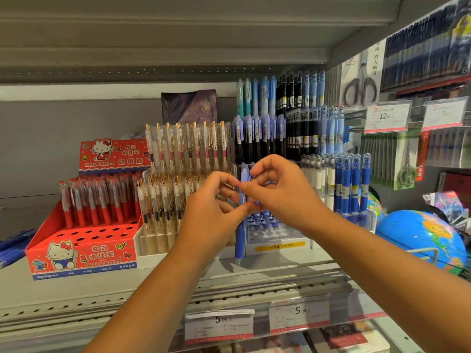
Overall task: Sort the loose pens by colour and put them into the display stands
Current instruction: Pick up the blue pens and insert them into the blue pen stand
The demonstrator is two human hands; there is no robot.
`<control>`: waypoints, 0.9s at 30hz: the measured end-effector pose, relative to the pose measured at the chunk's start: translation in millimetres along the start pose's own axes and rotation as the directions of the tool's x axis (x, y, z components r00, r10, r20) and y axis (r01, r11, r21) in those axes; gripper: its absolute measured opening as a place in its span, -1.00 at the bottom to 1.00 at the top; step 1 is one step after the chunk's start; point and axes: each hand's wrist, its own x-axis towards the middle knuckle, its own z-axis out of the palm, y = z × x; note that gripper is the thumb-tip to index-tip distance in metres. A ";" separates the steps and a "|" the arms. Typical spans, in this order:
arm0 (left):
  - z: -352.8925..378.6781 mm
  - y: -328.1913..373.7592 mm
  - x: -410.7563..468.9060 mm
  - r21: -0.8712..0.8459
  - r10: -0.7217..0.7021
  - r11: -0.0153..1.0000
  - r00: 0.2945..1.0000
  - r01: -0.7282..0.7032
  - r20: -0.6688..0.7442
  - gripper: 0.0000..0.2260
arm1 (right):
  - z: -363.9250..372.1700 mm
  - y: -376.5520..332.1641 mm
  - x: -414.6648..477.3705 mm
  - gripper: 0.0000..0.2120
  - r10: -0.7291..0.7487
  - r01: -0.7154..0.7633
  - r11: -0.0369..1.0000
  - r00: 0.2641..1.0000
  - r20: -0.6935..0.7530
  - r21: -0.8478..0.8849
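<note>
Holding one periwinkle-blue plastic click pen [239, 233] upright, tip down, I have it pinched between the fingertips of my left hand [211, 207] and right hand [283, 192], just in front of the tiered white pen stand [277, 239], whose near holes are partly unfilled. I judge the sorting well along but unfinished: the far tiers are packed by colour, yet this pen is not seated, and loose dark blue pens [12, 244] lie on the grey metal shelf [102, 289] at far left.
</note>
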 end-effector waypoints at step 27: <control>13.5 -6.4 64.4 0.909 0.206 0.178 0.917 -0.378 0.341 -0.28 | -43.3 0.9 33.1 -0.80 -0.225 0.050 0.765 0.955 -0.193 -0.642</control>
